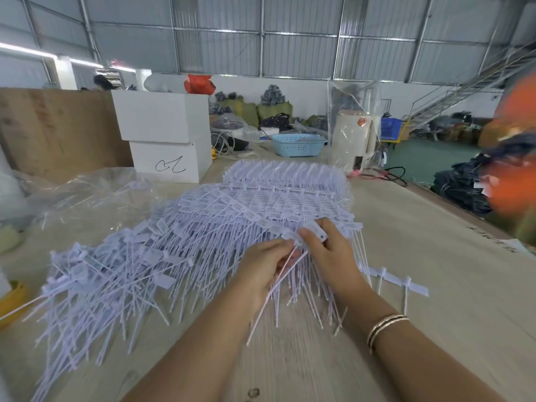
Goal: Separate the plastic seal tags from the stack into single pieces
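A stack of joined white plastic seal tags (278,195) lies across the middle of the wooden table (429,256), in comb-like strips. To its left spreads a loose pile of single tags (116,274) with long thin tails. My left hand (262,264) pinches one tag whose tail (272,297) hangs down toward me. My right hand (327,250) grips the flat heads of a strip (314,232) at the stack's near edge. The two hands nearly touch. A short strip of three joined tags (403,282) lies to the right.
Crumpled clear plastic bags (87,192) lie at the left. Two stacked white boxes (165,134), a blue basket (298,143) and a wrapped white appliance (352,140) stand at the back. A yellow object (11,300) sits at the left edge. A blurred orange shape (513,158) fills the right side.
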A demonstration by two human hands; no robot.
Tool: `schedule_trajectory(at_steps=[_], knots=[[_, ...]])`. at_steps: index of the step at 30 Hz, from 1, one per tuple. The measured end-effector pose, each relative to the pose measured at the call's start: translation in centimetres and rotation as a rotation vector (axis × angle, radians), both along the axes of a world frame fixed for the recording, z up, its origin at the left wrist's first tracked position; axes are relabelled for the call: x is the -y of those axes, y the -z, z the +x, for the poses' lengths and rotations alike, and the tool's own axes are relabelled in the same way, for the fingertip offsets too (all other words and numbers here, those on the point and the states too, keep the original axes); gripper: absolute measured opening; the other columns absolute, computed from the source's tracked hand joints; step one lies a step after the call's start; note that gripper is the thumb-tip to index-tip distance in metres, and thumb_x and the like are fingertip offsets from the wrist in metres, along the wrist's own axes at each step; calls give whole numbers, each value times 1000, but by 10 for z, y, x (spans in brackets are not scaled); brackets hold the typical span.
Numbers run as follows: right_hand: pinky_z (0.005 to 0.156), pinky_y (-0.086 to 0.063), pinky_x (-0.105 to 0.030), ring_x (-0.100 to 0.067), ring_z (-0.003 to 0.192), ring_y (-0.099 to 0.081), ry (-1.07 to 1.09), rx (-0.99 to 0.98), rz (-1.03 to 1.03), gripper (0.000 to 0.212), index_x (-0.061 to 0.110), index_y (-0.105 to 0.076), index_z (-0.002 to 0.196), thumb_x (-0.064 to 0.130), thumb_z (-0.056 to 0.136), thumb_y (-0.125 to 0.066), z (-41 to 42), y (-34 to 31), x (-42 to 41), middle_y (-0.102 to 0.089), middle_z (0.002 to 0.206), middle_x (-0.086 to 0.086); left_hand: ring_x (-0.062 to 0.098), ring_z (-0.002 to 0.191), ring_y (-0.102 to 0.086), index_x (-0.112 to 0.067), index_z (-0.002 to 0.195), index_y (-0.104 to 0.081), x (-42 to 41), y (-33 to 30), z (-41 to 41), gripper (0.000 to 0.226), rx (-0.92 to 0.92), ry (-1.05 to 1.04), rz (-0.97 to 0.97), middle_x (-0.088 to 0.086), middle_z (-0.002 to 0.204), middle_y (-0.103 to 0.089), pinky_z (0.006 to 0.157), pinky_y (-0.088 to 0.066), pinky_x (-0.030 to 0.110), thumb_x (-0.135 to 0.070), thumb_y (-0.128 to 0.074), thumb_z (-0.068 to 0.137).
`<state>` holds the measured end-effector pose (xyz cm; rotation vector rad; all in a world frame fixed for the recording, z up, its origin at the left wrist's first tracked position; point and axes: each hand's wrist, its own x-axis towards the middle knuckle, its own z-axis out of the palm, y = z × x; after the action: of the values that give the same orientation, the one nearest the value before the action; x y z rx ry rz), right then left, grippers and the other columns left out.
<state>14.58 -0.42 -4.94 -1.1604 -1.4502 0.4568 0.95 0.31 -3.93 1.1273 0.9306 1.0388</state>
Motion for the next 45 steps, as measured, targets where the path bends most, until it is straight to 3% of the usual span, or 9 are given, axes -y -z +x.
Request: schedule_trajectory(at_steps=[3,6,9,14,19,25,32,40,45], knots=[[53,-35,-17,-6,56,-46,-27,37,-92,23,16,-56,77,32,92,-57,0,2,-4,-53,65,3,7,70,-67,-25,66,-77,2,-2,-1,31,-102,12,96,0,77,-74,68,-51,18,-14,-61,90],[54,-37,-20,-6,52,-50,-28,52,-170,30,17,-58,64,30,91,-61,4,1,-8,-55,55,7,9,84,-67,-13,90,-74,4,-8,-2,24,-302,165,167,8,94,-73,74,-52,16,-7,-52,94],[51,-36,-18,-5,48,-44,-56,-35,-185,32,20,-54,59,25,89,-63,8,-3,-8,-49,49,11,14,91,-70,-14,100,-69,4,-20,-16,16,-289,410,81,4,97,-72,76,-55,22,-24,-57,94],[52,-42,-23,-14,50,-48,-166,-86,-178,29,14,-57,67,27,93,-58,10,-9,-2,-55,61,-15,10,62,-68,-18,73,-72,-13,-28,-31,31,-371,-259,288,-2,66,-72,63,-52,25,-30,-53,95],[48,-36,-19,-12,45,-40,-312,-57,-214,26,8,-49,73,21,95,-55,9,-14,1,-44,56,-6,21,87,-67,-15,81,-72,-27,-33,-18,48,-699,-109,205,6,88,-73,87,-48,32,-52,-45,93],[46,-33,-17,-6,42,-37,-238,-75,-229,24,8,-51,72,15,94,-54,6,-14,1,-40,47,10,4,58,-68,-14,85,-67,-19,-25,4,24,-273,-97,8,-4,62,-71,46,-43,13,-37,-64,89],[50,-30,-14,0,43,-41,-83,57,-100,36,29,-57,59,12,91,-57,-2,-12,-2,-47,43,16,6,57,-66,-10,77,-59,-11,-18,14,21,8,-179,-97,2,69,-69,33,-27,15,-26,-64,90],[49,-31,-8,3,52,-50,184,436,209,44,41,-35,54,17,84,-55,-8,-6,-2,-39,43,16,15,62,-59,-6,80,-53,-7,-18,25,17,135,-274,-125,14,82,-62,42,-44,14,-17,-61,91],[62,-50,-38,-26,66,-63,53,167,-36,21,4,-64,72,10,88,-53,-2,-9,-2,-67,68,-12,6,62,-68,-13,85,-69,-10,-19,16,27,-36,-32,-179,-3,72,-72,48,-29,22,-38,-59,91]])
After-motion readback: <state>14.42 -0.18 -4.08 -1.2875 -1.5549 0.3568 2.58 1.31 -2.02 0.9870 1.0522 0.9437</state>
